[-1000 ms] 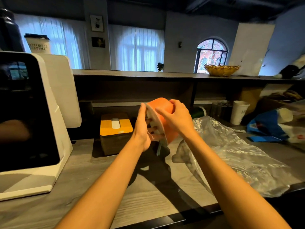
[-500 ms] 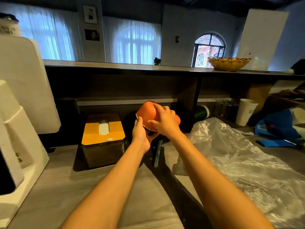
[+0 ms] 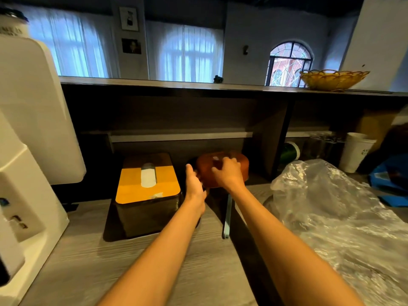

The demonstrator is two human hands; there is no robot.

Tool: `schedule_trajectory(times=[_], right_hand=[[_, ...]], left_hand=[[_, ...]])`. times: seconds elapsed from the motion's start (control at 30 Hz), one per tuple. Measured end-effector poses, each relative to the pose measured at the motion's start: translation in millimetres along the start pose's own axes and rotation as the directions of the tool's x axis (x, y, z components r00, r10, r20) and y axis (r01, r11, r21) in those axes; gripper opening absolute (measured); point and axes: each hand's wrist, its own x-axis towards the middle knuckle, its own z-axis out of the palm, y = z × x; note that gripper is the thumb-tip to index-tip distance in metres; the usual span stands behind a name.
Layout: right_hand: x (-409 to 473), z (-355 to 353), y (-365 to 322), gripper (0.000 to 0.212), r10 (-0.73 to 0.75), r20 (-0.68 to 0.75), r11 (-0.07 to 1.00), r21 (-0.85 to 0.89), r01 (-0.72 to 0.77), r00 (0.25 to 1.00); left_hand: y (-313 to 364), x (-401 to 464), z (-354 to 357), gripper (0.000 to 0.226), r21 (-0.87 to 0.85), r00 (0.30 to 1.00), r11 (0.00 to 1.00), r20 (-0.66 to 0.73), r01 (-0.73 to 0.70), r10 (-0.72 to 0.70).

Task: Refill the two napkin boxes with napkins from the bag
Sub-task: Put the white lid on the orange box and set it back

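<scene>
Against the back panel of the counter point(image 3: 84, 261), under the low shelf point(image 3: 181, 136), the orange napkin box point(image 3: 240, 166) now sits down on the surface, where a second ago it was held up in the air and tipped on its side between both hands. In the single head view, the right hand point(image 3: 227, 173) lies over the front top of that box with its fingers curled onto it, so it grips the box. The left hand point(image 3: 194, 184) is at the box's left side with thumb and fingers spread; whether it touches the box is hard to tell, but it reads as relaxed and holding nothing. Just beside it to the left stands the yellow napkin box point(image 3: 148, 191), a white napkin showing through its top slot. The clear plastic bag point(image 3: 331, 213) lies crumpled on the right, well apart from the hands. Judging from this, the orange box is being set back in place, so the refill looks nearly finished
</scene>
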Motion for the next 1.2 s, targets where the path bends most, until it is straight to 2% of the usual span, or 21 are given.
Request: schedule_trajectory(times=[0.07,0.1,0.17,0.23,0.33,0.43,0.53,0.63,0.77,0.87,0.93,1.0,1.07,1.13,1.17,1.2], right_hand=[[-3.8,-0.2,5.2,0.051,0.133,-0.201,0.979,0.181,-0.096,0.971],[-4.1,-0.5,6.5,0.057,0.247,-0.208,0.937,0.301,-0.179,0.946],[-2.4,2.0,5.4,0.067,0.437,-0.055,0.783,0.513,-0.350,0.898],[-0.5,5.8,2.4,0.068,0.490,0.078,0.662,0.615,-0.429,0.868],[4.8,12.2,3.5,0.065,0.482,0.169,0.556,0.699,-0.449,0.860],[1.7,9.1,5.6,0.061,0.408,0.290,0.463,0.752,-0.470,0.866],[-11.4,-5.9,4.4,0.051,0.274,0.364,0.386,0.806,-0.448,0.890],[-19.9,-14.9,1.5,0.055,0.206,0.364,0.349,0.840,-0.416,0.908],[-40.4,-21.1,-18.5,0.054,0.185,0.288,0.353,0.873,-0.337,0.940],[-70.6,-25.2,-38.4,0.047,0.151,0.224,0.291,0.921,-0.260,0.963],[-97.5,-26.4,-54.0,0.038,0.135,0.194,0.270,0.936,-0.225,0.972],[-125.9,-23.9,-68.3,0.028,0.142,0.154,0.313,0.930,-0.192,0.978],[-150.6,-13.5,-79.1,0.027,0.151,0.103,0.441,0.883,-0.160,0.983],[-169.7,3.1,-86.9,0.040,0.170,0.087,0.563,0.809,-0.169,0.982],[-177.1,9.7,-91.6,0.046,0.191,0.095,0.607,0.771,-0.194,0.977],[-183.0,14.7,-96.7,0.051,0.215,0.115,0.630,0.742,-0.228,0.970]], left_hand=[[-1.5,3.6,-0.7,0.061,0.018,1.000,1.000,0.004,-0.005,0.005],[-1.6,4.3,-0.3,0.062,0.031,1.000,0.999,0.007,-0.008,0.008],[-2.3,4.6,1.3,0.063,0.047,1.000,0.999,0.016,-0.016,0.016],[-2.7,4.3,3.8,0.064,0.031,1.000,0.999,0.017,-0.021,0.021],[-0.7,7.2,5.7,0.068,-0.045,1.000,0.999,0.029,-0.011,0.012],[4.4,8.1,7.9,0.072,-0.090,1.000,0.996,0.025,0.021,-0.019],[8.3,0.6,14.3,0.072,-0.070,0.998,0.997,0.045,0.037,-0.034],[13.4,-15.6,24.3,0.065,0.032,0.997,0.999,0.075,-0.017,0.015],[29.9,-46.1,21.1,0.055,0.202,0.979,0.959,0.081,-0.201,0.188],[47.3,-70.9,3.4,0.048,0.327,0.936,0.877,0.104,-0.352,0.337],[58.1,-92.1,-13.3,0.040,0.469,0.876,0.749,0.136,-0.468,0.462],[65.4,-111.3,-35.5,0.037,0.610,0.802,0.589,0.137,-0.531,0.581],[69.3,-125.2,-61.1,0.036,0.713,0.733,0.466,0.099,-0.524,0.673],[71.7,-129.9,-87.2,0.039,0.812,0.691,0.376,0.045,-0.446,0.722],[72.3,-129.8,-99.1,0.044,0.845,0.703,0.371,0.009,-0.385,0.711],[73.4,-129.7,-109.0,0.050,0.857,0.742,0.405,-0.039,-0.320,0.669]])
